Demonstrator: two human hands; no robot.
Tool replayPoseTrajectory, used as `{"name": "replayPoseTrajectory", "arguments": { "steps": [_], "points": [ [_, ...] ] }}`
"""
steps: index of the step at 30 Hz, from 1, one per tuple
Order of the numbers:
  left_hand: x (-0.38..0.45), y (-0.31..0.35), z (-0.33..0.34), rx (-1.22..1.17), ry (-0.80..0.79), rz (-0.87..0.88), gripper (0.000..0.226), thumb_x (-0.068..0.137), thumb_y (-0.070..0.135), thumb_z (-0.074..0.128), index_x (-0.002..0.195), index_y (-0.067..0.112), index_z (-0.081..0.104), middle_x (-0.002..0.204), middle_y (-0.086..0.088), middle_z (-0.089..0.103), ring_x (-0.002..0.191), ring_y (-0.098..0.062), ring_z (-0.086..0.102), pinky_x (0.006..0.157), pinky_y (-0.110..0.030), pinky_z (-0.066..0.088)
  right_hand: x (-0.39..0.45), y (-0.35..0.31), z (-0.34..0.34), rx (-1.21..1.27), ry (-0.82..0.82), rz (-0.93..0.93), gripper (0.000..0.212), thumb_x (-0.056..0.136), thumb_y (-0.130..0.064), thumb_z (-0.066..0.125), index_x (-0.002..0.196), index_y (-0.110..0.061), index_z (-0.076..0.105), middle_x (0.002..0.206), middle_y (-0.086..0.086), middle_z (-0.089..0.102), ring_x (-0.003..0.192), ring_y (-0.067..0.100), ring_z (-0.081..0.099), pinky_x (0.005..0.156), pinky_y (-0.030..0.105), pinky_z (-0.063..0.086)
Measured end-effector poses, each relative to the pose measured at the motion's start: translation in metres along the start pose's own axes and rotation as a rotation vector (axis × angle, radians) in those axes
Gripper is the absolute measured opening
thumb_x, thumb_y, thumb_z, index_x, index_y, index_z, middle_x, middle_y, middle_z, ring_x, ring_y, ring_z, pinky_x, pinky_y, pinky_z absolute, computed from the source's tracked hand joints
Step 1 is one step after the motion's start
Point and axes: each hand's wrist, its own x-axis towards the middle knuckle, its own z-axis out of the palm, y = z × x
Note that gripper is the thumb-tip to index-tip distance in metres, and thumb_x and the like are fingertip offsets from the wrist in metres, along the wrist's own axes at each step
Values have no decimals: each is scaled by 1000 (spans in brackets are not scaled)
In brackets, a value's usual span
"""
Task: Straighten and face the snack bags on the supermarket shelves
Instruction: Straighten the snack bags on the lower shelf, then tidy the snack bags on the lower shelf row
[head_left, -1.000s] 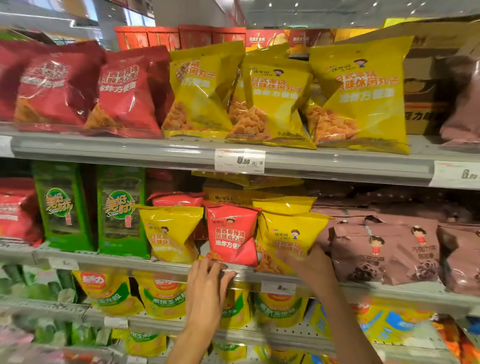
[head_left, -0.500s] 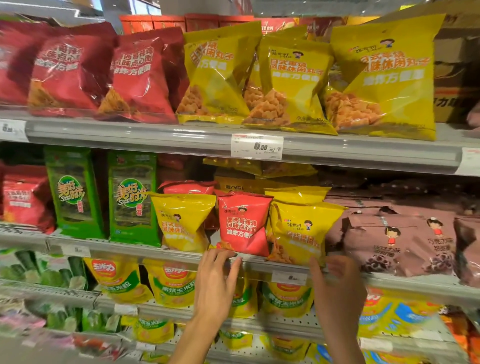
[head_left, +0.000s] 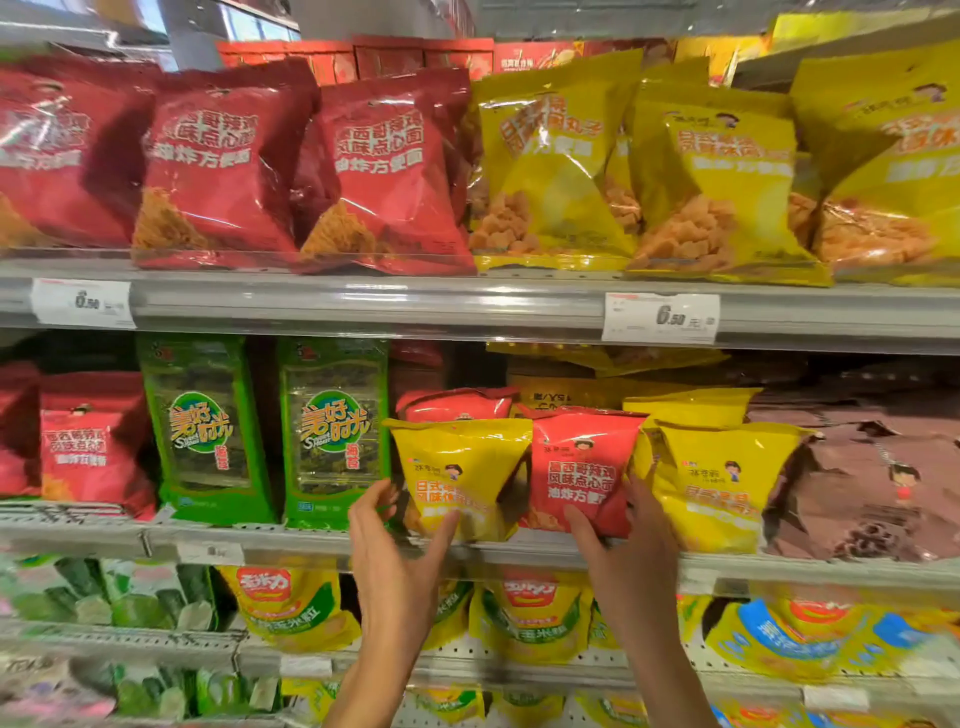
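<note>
Reaching up to the middle shelf (head_left: 291, 543), I have my left hand (head_left: 395, 545) at the small yellow bag (head_left: 457, 478), thumb by its 9 o'clock edge and fingers spread loose across its lower front, not clamped. My right hand (head_left: 623, 540) pinches the small red bag (head_left: 582, 473), thumb on the bottom, fingers curled round its 3 o'clock edge. Both bags stand upright, long axis toward 12, touching side by side. They sit at 12 o'clock from my wrists, each hand nearest its own bag, forearms angled upward.
</note>
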Motion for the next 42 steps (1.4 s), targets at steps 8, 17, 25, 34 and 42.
{"name": "replayPoseTrajectory", "arguments": {
  "steps": [8, 17, 25, 34, 42],
  "points": [
    [37, -9, -2, -5, -345, 24, 100, 60, 44, 92, 141, 21, 40, 128, 7, 58, 117, -14, 57, 99, -40, 49, 35, -7, 20, -93, -75, 63, 108, 55, -41, 97, 139, -9, 36, 120, 7, 62, 106, 29, 66, 86, 42, 58],
    [49, -7, 0, -91, -405, -30, 68, 60, 37, 93, 114, 30, 54, 101, 8, 71, 90, -13, 69, 79, -42, 58, 47, 3, 26, -62, -131, 76, 89, 49, -58, 92, 112, -47, 30, 96, -22, 52, 87, 14, 59, 78, 36, 51],
    [49, -8, -6, -226, -440, -101, 54, 60, 38, 90, 105, 27, 62, 93, 4, 76, 82, -12, 73, 74, -37, 61, 40, 2, 26, -26, -66, 43, 101, 40, -72, 86, 123, -39, 38, 109, -14, 62, 98, 16, 65, 82, 39, 58],
    [46, -11, -16, -320, -360, -143, 56, 58, 26, 90, 106, 15, 62, 88, 0, 77, 77, -15, 74, 63, -21, 56, 21, -8, 16, -58, 109, -129, 84, 59, -56, 89, 124, -18, 51, 106, -7, 61, 95, 18, 58, 74, 33, 54],
    [43, 1, -7, -344, -373, -119, 50, 63, 27, 88, 105, 18, 63, 89, 2, 76, 76, -13, 72, 62, -23, 55, -10, -8, -24, 50, 193, -133, 69, 57, -75, 78, 104, -30, 54, 87, -12, 66, 73, 18, 64, 67, 38, 55]
  ]
}}
